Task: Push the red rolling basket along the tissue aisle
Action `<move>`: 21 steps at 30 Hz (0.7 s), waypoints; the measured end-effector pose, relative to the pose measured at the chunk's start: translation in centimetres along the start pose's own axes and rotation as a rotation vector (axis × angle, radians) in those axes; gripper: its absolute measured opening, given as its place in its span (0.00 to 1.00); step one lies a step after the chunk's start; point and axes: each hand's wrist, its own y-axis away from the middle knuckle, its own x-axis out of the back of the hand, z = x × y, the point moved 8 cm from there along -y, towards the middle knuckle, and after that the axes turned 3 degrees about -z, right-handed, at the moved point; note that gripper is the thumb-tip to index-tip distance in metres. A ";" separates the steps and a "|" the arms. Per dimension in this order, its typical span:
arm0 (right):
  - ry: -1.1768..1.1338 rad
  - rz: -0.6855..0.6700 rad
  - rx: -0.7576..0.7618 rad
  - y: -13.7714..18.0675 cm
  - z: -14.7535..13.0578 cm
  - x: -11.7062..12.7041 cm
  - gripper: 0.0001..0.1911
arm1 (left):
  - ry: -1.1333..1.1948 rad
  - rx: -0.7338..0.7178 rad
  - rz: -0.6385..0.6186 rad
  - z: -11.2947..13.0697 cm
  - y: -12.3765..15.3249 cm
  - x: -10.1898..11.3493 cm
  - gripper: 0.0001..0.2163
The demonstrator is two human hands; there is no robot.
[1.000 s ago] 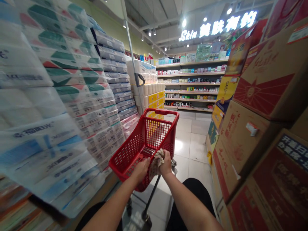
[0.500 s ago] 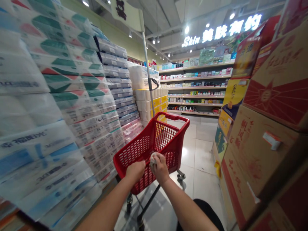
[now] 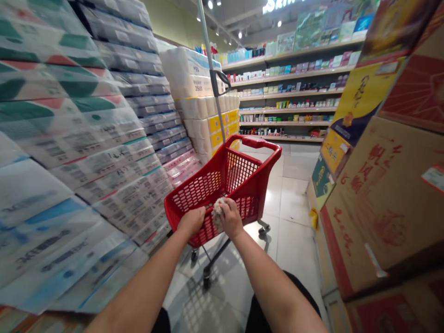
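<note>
A red plastic shopping cart stands in front of me with its perforated basket; no goods can be made out inside. My left hand is closed round the near rim of the basket. Beside it, my right hand grips a crumpled whitish cloth against the same rim and near wall. The cart's handle is at the far end, away from me. A tall metal pole with a black hook-like grip rises from behind the cart.
Stacked tissue packs line the left side, with toilet-roll packs farther on. Cardboard cartons are piled along the right. Shelves of small boxes and bottles cross the back. A pale tiled floor runs between.
My view has tilted down and moved forward in the aisle, so the lit sign is mostly cut off. Both hands stay on the rim; the cloth hangs over it more visibly.
</note>
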 end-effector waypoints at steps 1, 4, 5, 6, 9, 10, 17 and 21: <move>-0.003 0.012 -0.041 -0.2 0.5 0.3 0.14 | -0.008 -0.001 -0.005 0.1 -0.3 0.0 0.18; 0.013 0.052 -0.174 -0.1 2.3 1.1 0.14 | -0.045 -0.009 -0.005 0.4 -1.1 -0.1 0.19; 0.024 0.054 -0.215 0.0 2.9 1.3 0.13 | -0.059 -0.011 -0.001 0.5 -1.2 -0.1 0.18; 0.036 0.052 -0.260 0.2 3.5 1.5 0.13 | -0.071 -0.013 0.004 0.6 -1.4 0.0 0.18; 0.038 0.061 -0.417 0.8 5.3 2.1 0.13 | -0.096 -0.024 0.005 1.0 -1.7 0.0 0.17; 0.023 0.074 -0.442 0.9 5.6 2.3 0.13 | -0.099 -0.027 0.002 1.1 -1.8 0.0 0.17; 0.013 0.042 -0.436 0.1 7.0 3.7 0.16 | -0.043 0.010 0.002 0.9 -1.8 0.0 0.19; 0.023 0.069 -0.437 -0.2 7.9 5.1 0.17 | -0.025 0.020 0.007 0.7 -1.7 -0.2 0.21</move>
